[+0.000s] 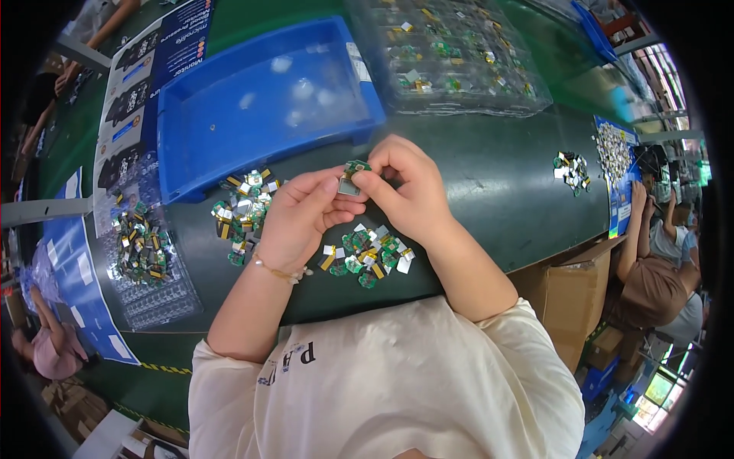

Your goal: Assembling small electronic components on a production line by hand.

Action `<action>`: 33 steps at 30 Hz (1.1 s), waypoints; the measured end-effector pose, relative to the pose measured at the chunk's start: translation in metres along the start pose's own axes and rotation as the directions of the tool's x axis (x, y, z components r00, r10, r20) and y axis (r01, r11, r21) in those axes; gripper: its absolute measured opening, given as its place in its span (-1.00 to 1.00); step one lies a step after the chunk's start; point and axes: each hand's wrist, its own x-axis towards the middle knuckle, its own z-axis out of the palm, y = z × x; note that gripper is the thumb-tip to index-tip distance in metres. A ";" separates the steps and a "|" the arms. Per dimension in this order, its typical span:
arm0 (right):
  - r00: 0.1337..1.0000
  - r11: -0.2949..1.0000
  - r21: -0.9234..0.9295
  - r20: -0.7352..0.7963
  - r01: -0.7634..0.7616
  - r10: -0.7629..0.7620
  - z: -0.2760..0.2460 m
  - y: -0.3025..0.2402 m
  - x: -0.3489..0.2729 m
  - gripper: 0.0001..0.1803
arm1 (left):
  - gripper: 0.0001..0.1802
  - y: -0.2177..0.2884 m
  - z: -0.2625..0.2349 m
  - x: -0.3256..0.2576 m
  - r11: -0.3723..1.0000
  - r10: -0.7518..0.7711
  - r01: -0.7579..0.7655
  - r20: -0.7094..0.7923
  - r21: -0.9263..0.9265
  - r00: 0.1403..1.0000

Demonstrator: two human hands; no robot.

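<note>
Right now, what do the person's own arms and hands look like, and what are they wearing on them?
Both the left hand and the right hand are bare, with no gloves. A thin bracelet with small pale and gold-looking beads circles the left wrist. Loose, short, cream sleeves leave the forearms uncovered.

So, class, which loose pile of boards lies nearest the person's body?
The pile between the shirt and the left hand and right hand. Others lie farther off: beside the blue bin, on the left clear trays, and rightward.
</note>
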 end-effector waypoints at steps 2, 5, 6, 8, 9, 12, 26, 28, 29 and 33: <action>1.000 1.000 -0.004 0.001 0.004 -0.004 0.000 0.000 -0.001 -0.81 | -0.66 0.001 0.000 0.000 0.998 0.008 -0.008 0.001 0.063 1.000; 1.000 1.000 0.010 0.013 -0.007 0.007 0.000 0.001 0.000 -0.81 | -0.66 0.001 -0.002 0.000 0.998 0.000 0.001 -0.007 0.062 1.000; 1.000 1.000 0.009 0.010 0.004 -0.004 0.001 0.002 -0.001 -0.81 | -0.66 0.001 -0.002 0.000 0.998 0.001 -0.001 -0.004 0.062 1.000; 1.000 1.000 0.006 0.006 0.012 -0.012 0.002 0.002 -0.001 -0.80 | -0.67 0.000 -0.002 -0.001 0.999 0.000 0.001 -0.022 0.048 1.000; 1.000 1.000 -0.015 -0.007 0.026 -0.026 0.003 0.002 -0.001 -0.80 | -0.67 -0.002 -0.002 -0.001 0.999 -0.001 0.002 -0.020 0.048 1.000; 0.997 0.995 -0.076 -0.032 0.071 -0.073 0.003 0.003 -0.001 -0.79 | -0.69 -0.005 -0.004 0.000 1.000 0.013 -0.013 -0.028 0.021 1.000; 0.980 0.960 -0.208 -0.039 0.185 -0.197 0.001 0.004 0.003 -0.77 | -0.69 -0.004 -0.004 0.001 1.000 -0.004 0.005 -0.024 0.006 1.000; 0.986 0.967 -0.205 -0.038 0.151 -0.162 0.002 0.003 0.002 -0.77 | -0.69 -0.003 -0.003 -0.001 1.000 -0.009 0.009 -0.031 0.016 0.999; 0.985 0.966 -0.206 -0.037 0.155 -0.166 0.002 0.004 0.002 -0.77 | -0.69 -0.003 -0.003 -0.001 1.000 -0.015 0.017 -0.041 0.027 0.999; 0.986 0.960 -0.229 0.001 0.161 -0.165 -0.001 0.005 0.004 -0.78 | -0.69 -0.002 -0.001 0.000 0.996 0.017 -0.015 -0.019 0.084 1.000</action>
